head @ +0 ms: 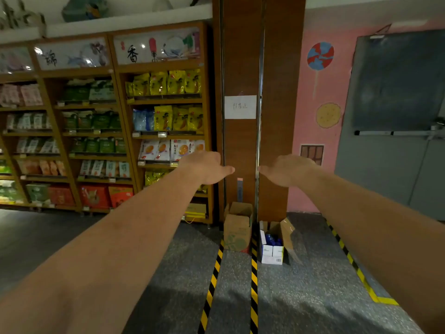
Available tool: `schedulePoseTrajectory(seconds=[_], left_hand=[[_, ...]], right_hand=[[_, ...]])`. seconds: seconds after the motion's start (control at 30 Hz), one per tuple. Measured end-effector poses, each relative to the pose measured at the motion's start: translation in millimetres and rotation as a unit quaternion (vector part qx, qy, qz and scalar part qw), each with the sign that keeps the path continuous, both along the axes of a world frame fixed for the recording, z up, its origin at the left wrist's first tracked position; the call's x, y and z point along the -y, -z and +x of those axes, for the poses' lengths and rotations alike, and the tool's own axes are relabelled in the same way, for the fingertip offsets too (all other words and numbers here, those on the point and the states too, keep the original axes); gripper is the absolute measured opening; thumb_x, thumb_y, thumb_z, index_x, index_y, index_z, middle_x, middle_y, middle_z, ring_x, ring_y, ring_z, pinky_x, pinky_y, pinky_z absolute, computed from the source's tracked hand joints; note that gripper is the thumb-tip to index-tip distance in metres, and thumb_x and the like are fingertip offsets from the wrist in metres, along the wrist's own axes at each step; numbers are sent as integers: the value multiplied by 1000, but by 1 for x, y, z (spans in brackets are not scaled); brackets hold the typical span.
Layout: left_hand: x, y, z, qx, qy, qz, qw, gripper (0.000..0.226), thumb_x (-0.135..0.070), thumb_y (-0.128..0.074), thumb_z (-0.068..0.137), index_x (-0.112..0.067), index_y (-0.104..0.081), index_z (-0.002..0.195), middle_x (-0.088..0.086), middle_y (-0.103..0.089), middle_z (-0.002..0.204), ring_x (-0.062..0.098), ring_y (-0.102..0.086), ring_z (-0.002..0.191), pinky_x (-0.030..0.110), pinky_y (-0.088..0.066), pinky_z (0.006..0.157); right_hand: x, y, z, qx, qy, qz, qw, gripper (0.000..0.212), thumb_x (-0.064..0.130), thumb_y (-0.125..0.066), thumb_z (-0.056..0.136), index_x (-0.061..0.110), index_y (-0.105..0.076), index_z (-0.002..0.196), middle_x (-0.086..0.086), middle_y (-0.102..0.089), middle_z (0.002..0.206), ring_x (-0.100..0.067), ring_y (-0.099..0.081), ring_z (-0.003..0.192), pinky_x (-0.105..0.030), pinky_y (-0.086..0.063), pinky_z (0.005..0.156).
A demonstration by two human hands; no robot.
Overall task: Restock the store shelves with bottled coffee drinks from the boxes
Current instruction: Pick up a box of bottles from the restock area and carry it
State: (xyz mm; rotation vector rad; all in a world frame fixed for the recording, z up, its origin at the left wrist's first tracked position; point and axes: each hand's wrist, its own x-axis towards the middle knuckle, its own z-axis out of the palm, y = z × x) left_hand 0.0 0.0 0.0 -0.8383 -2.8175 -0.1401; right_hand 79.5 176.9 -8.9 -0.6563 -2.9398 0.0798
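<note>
Both my arms stretch straight ahead at chest height. My left hand (204,166) and my right hand (287,169) hang palm down with relaxed fingers and hold nothing. Far below them on the floor stand two opened boxes at the foot of a wooden pillar (240,141): a brown cardboard box (237,229) with its flaps up, and a white box (271,247) in which blue bottle tops show. The wooden store shelves (101,141) on the left carry bags of snacks.
Black-and-yellow hazard tape (212,283) runs in two lines along the grey floor toward the boxes, and another strip (346,254) runs at the right. A pink wall with a dark board (397,80) and a grey door lies to the right.
</note>
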Motion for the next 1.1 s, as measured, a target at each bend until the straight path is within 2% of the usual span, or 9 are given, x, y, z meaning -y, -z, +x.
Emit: schedulePoseTrajectory(seconds=[0.17,0.33,0.43,0.53,0.63,0.7,0.93,1.03,1.1], left_hand=[[-12,5,-42,15,13,-15,1000,58,-63,-34,92,-19,-50,128,7,-56,123,25,-53,110,44,-46,94],[-25,-5,-102,19,26,-18,999,61,-61,-35,93,-19,-47,135,7,-49,138,26,-47,124,42,-43,98],[-30,-13,-139,11,32,-20,999,62,-61,-34,93,-19,-44,137,6,-47,141,26,-46,126,42,-42,100],[-36,-16,-172,10,48,-27,998,59,-60,-34,94,-18,-47,134,6,-49,138,25,-48,122,36,-43,93],[-42,-13,-206,-1,63,-44,997,58,-60,-33,94,-18,-48,132,7,-51,135,25,-49,120,35,-41,86],[-47,-9,-226,-8,68,-51,996,59,-61,-33,94,-19,-48,132,7,-51,134,25,-50,118,35,-42,88],[-76,16,-284,36,83,-46,995,53,-60,-36,94,-18,-51,122,5,-55,119,22,-55,102,38,-47,88],[-96,19,-309,37,81,-35,995,53,-60,-37,93,-19,-51,123,5,-57,114,22,-54,103,39,-47,91],[-112,19,-324,34,79,-27,996,54,-59,-37,94,-19,-51,126,6,-55,121,23,-52,111,37,-45,90]], right_hand=[[-13,4,-34,17,16,1,1000,70,63,-20,95,15,-40,143,-8,-43,147,-28,-45,130,-41,-37,105],[-26,-3,-96,9,35,0,999,73,66,-17,93,15,-49,134,-9,-53,134,-26,-55,114,-40,-43,97],[-28,-7,-128,-1,57,-10,998,75,66,-19,93,12,-46,137,-11,-47,142,-28,-50,123,-44,-40,104],[-34,-6,-159,-9,75,-17,997,74,66,-20,93,15,-36,145,-9,-39,149,-30,-42,132,-45,-36,107],[-39,-2,-189,-8,78,-31,996,73,67,-20,92,12,-48,133,-11,-50,139,-29,-53,120,-46,-40,104],[-42,4,-207,-6,84,-33,996,72,65,-20,94,11,-51,130,-12,-52,136,-29,-54,118,-46,-41,104],[-66,19,-263,0,100,-22,995,71,63,-22,95,12,-43,139,-12,-46,143,-31,-46,128,-46,-37,107],[-87,23,-287,10,97,-23,995,69,64,-21,95,13,-49,133,-11,-50,139,-31,-49,125,-45,-38,106],[-106,26,-305,13,91,-25,995,66,64,-19,94,13,-58,112,-11,-56,131,-30,-54,117,-46,-40,104]])
